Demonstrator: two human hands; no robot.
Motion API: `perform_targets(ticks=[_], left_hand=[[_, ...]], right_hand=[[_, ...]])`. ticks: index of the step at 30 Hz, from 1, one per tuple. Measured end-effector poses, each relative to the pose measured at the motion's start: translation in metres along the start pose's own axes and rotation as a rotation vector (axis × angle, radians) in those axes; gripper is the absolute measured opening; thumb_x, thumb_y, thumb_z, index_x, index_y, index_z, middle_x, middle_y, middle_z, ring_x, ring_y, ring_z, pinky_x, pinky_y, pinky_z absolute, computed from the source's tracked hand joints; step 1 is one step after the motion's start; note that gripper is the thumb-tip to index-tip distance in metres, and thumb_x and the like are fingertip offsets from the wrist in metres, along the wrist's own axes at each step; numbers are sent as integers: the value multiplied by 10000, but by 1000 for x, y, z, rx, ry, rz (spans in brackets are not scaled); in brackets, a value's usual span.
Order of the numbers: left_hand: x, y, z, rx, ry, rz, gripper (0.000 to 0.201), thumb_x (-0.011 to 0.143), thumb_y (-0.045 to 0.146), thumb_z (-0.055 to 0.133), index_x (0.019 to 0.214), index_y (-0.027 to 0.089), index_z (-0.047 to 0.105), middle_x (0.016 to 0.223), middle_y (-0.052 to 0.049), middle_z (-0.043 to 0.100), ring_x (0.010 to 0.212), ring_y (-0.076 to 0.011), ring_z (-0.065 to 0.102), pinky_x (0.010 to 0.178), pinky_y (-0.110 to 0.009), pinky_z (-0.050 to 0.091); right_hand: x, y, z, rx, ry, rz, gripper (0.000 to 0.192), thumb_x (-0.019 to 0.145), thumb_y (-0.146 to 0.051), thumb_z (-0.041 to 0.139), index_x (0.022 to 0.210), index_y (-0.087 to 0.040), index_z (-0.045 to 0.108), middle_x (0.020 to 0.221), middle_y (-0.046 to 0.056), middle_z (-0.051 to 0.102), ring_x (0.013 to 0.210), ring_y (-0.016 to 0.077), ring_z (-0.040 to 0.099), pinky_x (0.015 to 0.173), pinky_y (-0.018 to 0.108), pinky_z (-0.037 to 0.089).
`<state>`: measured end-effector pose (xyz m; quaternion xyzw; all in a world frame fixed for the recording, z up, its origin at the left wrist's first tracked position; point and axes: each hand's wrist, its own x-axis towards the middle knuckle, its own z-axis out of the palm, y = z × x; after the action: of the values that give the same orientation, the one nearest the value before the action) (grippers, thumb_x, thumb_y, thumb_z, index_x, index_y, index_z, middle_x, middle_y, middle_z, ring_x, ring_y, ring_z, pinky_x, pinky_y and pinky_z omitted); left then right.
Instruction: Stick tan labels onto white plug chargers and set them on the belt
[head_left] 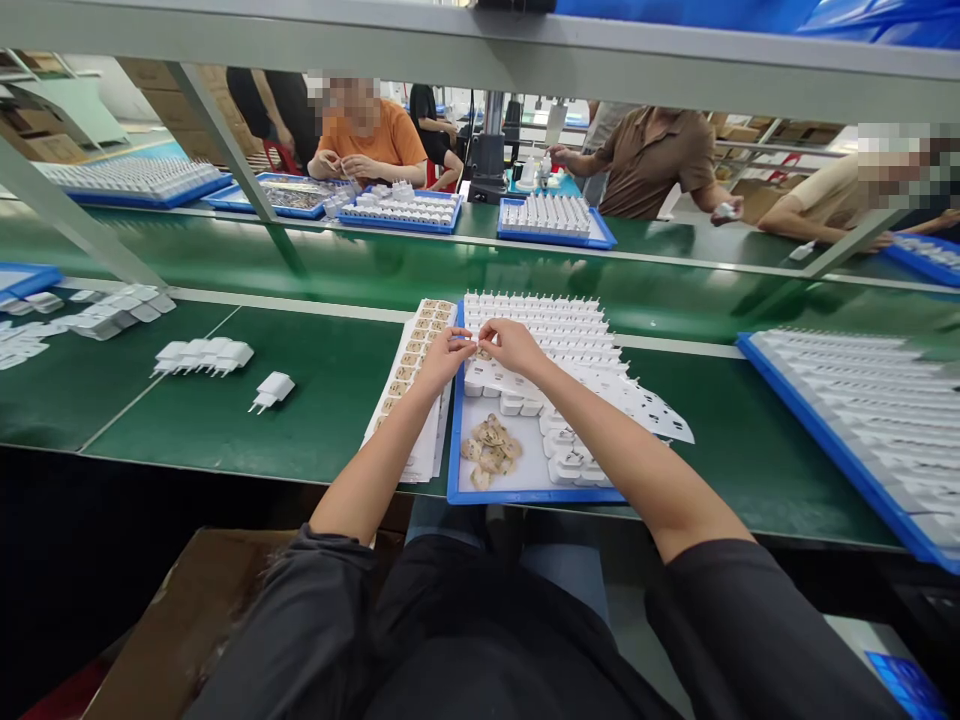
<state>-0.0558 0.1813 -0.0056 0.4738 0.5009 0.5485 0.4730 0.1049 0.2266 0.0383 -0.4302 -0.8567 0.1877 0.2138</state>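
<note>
Over the far left part of a blue-rimmed tray (454,440), my left hand (448,355) and my right hand (511,346) meet with fingers pinched. Whatever sits between the fingertips is too small to make out. Rows of white plug adapters (540,312) with pins upward fill the tray's far part. Beneath my right hand and forearm, a white sheet with small dark marks (637,402) lies across the adapters. A loose pile of tan pieces (491,450) rests in the tray's near left corner. Left of the tray are sheets of tan labels (409,362), beside my left forearm.
One white adapter (274,390) and a row of adapters (204,355) lie on the green table to the left. Another full tray (832,440) stands at right. A metal frame bar (420,45) crosses above. Several people work beyond the green conveyor (360,262).
</note>
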Motion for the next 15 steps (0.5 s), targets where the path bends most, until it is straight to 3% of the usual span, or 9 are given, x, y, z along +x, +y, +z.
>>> perform_targets(ticks=[6, 15], left_hand=[[-2, 3, -1, 6, 15, -10, 307, 700, 270, 759, 954, 197, 603, 698, 14, 713, 697, -155, 627, 736, -292, 447], [11, 2, 4, 46, 46, -87, 278, 729, 356, 749, 907, 185, 622, 693, 0, 668, 674, -155, 615, 682, -289, 446]], right_hand=[[-1, 1, 0, -16, -6, -25, 92, 877, -152, 614, 937, -181, 678, 920, 56, 732, 762, 186, 590, 759, 302, 419], [-8, -8, -2, -35, -11, -51, 118, 864, -112, 585, 859, -202, 662, 930, 51, 729, 794, 199, 609, 740, 303, 401]])
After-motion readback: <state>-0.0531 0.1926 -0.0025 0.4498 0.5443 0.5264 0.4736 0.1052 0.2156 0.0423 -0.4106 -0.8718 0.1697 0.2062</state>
